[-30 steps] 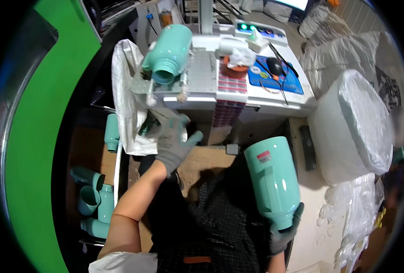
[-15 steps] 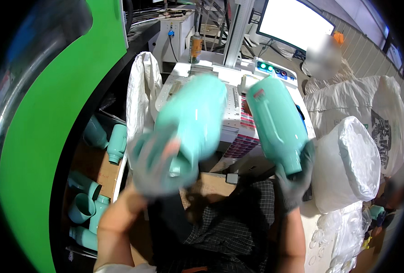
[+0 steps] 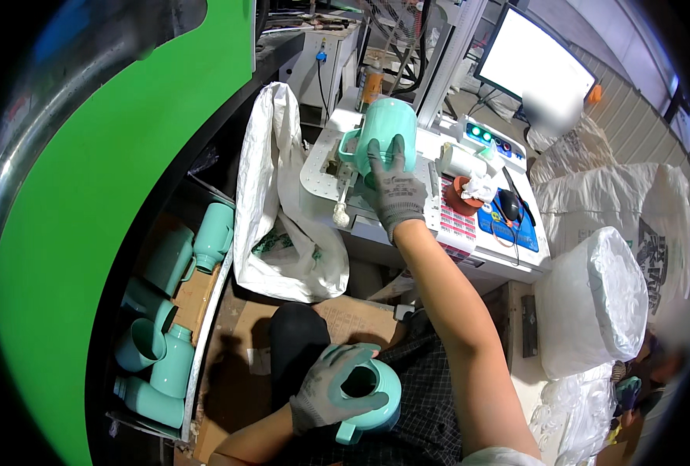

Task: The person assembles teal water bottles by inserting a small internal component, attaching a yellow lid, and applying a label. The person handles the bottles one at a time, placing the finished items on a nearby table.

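The gloved right hand (image 3: 395,186) lies spread over a mint-green mug (image 3: 388,136) lying on the white machine fixture (image 3: 322,175), fingers draped along its side. The gloved left hand (image 3: 331,386) grips the rim of a second mint mug (image 3: 372,396) on the lap, fingers curled over its mouth. Left of both hands hangs a white sack (image 3: 279,194), with more stacked mugs (image 3: 166,326) beyond. Right of the right hand sit a red cup (image 3: 463,194) and computer mouse (image 3: 508,206).
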Motion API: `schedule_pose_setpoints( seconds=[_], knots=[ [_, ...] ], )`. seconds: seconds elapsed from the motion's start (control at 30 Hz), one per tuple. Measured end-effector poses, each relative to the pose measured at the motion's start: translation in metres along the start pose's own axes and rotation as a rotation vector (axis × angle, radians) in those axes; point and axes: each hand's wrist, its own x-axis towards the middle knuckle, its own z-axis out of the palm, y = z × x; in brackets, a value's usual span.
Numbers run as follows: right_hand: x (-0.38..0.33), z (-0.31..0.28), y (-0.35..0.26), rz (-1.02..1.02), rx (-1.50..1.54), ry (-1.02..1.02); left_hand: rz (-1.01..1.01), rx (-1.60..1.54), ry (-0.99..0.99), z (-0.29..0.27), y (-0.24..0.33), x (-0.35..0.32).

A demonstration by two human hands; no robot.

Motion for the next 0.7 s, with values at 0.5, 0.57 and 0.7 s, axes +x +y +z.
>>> schedule_pose_setpoints(
  seconds=[0.5, 0.57, 0.7],
  knots=[
    [-0.283, 0.009, 0.079, -0.154, 0.408, 0.52, 0.171, 0.3, -0.274, -0.022, -0.02, 0.01],
    [-0.385, 0.009, 0.129, 0.145, 0.4, 0.402, 0.254, 0.393, -0.349, -0.022, -0.01, 0.026],
    [-0.597, -0.025, 0.201, 0.957, 0.008, 0.687, 0.282, 0.404, -0.351, -0.009, -0.009, 0.033]
  ],
)
